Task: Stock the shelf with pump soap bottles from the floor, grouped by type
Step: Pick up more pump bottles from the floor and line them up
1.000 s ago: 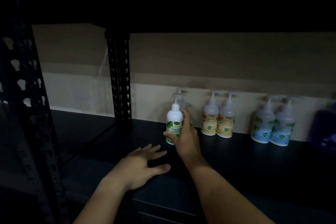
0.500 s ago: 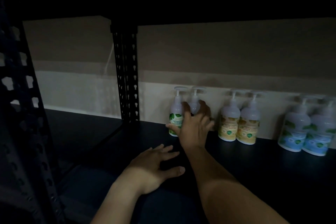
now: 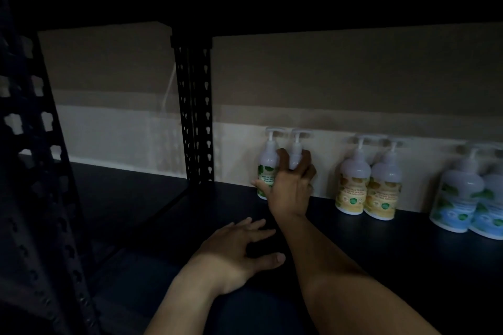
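Soap bottles with green labels [image 3: 266, 171] stood as a touching pair at the back of the dark shelf [image 3: 381, 239], about twelve o'clock from you; your right hand [image 3: 288, 187] curled its fingers around them; your left hand [image 3: 234, 250] lay flat at six o'clock, fingers spread, holding nothing; orange-label bottles [image 3: 367, 187] stood at two o'clock, blue-label bottles [image 3: 462, 198] at three.

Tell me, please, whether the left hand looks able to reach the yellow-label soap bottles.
Probably not directly: the right forearm crosses between the left hand, which lies flat on the shelf, and the yellow-label bottles.
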### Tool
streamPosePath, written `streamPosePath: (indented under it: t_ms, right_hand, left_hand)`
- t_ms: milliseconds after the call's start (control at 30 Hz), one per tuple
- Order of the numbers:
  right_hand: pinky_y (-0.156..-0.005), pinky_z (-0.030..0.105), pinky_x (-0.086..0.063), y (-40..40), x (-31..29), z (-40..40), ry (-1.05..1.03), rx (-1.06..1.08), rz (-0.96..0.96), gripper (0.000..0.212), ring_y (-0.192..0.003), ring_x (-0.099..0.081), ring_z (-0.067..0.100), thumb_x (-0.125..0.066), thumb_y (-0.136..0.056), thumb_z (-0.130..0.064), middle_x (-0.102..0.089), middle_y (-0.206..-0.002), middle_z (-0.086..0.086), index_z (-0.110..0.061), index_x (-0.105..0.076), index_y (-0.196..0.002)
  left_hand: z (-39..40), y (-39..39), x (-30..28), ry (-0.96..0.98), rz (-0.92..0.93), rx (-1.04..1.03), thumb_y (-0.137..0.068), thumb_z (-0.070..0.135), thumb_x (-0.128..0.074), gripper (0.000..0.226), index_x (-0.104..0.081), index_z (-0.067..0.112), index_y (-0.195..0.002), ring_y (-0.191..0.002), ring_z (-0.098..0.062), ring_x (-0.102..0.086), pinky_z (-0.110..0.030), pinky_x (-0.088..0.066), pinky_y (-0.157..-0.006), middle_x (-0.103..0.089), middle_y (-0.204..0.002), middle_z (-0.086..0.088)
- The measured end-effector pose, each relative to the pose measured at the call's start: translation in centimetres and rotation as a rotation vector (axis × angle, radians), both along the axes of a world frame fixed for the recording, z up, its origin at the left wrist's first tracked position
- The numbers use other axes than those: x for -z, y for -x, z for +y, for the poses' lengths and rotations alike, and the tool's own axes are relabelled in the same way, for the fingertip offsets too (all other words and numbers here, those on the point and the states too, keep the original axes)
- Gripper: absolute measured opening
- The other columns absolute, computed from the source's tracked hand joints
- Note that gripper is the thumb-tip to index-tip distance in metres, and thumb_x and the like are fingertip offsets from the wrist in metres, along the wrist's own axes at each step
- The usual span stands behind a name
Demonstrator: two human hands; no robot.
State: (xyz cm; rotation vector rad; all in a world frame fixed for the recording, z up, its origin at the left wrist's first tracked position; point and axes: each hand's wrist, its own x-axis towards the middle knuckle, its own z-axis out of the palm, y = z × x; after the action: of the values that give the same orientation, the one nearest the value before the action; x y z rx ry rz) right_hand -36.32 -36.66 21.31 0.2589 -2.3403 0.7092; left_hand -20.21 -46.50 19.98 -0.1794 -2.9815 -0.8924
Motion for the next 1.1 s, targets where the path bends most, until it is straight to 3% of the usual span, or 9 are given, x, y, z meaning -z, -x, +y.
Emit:
streamPosePath:
  t_ms: [100, 233, 367, 433, 633, 867, 1100]
  right_hand:
    - [-0.091, 0.058, -0.052, -0.1, 0.1, -0.1, 0.004, 0.011, 0.014, 0.097, -0.139, -0.027, 0.045, -0.08, -0.07, -0.066, -0.014, -0.159, 0.018, -0.036, -0.033, -0.149]
    - [-0.102, 0.055, -0.046, -0.5, 0.1, 0.3, 0.051, -0.045, 0.002, 0.105, -0.144, -0.023, 0.043, -0.08, -0.071, -0.066, -0.012, -0.163, 0.017, -0.032, -0.027, -0.155]
    - [-0.104, 0.054, -0.044, -1.2, 0.2, 1.3, 0.234, -0.084, 0.041, 0.117, -0.143, -0.027, 0.042, -0.094, -0.063, -0.045, -0.017, -0.163, 0.016, -0.029, -0.025, -0.156]
    - [-0.104, 0.048, -0.042, -1.5, 0.3, 2.0, 0.297, -0.083, -0.031, 0.12, -0.139, -0.03, 0.039, -0.097, -0.063, -0.031, -0.022, -0.157, 0.015, -0.03, -0.022, -0.157]
    - [-0.098, 0.048, -0.05, -1.4, 0.7, 3.1, 0.414, -0.121, -0.104, 0.097, -0.12, -0.051, 0.04, -0.083, -0.069, 0.003, -0.05, -0.129, 0.021, -0.023, -0.033, -0.148]
    - [-0.098, 0.048, -0.052, -1.2, 0.5, 2.9, 0.382, -0.14, -0.133, 0.099, -0.12, -0.053, 0.039, -0.084, -0.071, 0.003, -0.049, -0.13, 0.019, -0.03, -0.029, -0.147]
    - [-0.099, 0.045, -0.05, -1.8, 0.2, 3.4, 0.428, -0.175, -0.163, 0.103, -0.123, -0.053, 0.037, -0.087, -0.072, 0.0, -0.047, -0.134, 0.018, -0.025, -0.027, -0.151]
  left_hand:
    - [-0.1, 0.1, 0.1, -0.012, -0.005, 0.001, -0.09, 0.073, -0.058, 0.067, -0.043, 0.051, -0.151, -0.154, 0.007, -0.003, -0.02, 0.003, -0.121, -0.018, -0.167, 0.028]
    - [-0.3, 0.2, 0.3, -0.017, 0.001, 0.0, -0.089, 0.072, -0.06, 0.066, -0.044, 0.051, -0.15, -0.154, 0.007, -0.004, -0.021, 0.002, -0.121, -0.019, -0.166, 0.028]
    - [-0.3, 0.2, 0.4, -0.027, 0.003, -0.003, -0.088, 0.073, -0.06, 0.065, -0.045, 0.053, -0.148, -0.155, 0.006, -0.005, -0.028, 0.0, -0.128, -0.021, -0.165, 0.029]
    - [-0.3, 0.2, 0.4, -0.031, 0.01, -0.01, -0.088, 0.073, -0.061, 0.064, -0.046, 0.053, -0.147, -0.155, 0.006, -0.006, -0.029, 0.0, -0.128, -0.023, -0.165, 0.029]
    - [-0.5, 0.4, 0.9, -0.045, 0.033, -0.007, -0.086, 0.074, -0.063, 0.065, -0.048, 0.053, -0.146, -0.154, 0.007, -0.009, -0.025, 0.0, -0.126, -0.026, -0.164, 0.028]
    - [-0.7, 0.7, 1.2, -0.051, 0.044, -0.006, -0.083, 0.079, -0.062, 0.069, -0.049, 0.053, -0.145, -0.153, 0.008, -0.01, -0.027, -0.002, -0.127, -0.027, -0.164, 0.027]
    - [-0.6, 0.7, 1.1, -0.036, 0.05, -0.014, -0.084, 0.076, -0.063, 0.066, -0.05, 0.053, -0.144, -0.152, 0.009, -0.011, -0.028, -0.003, -0.128, -0.029, -0.164, 0.027]
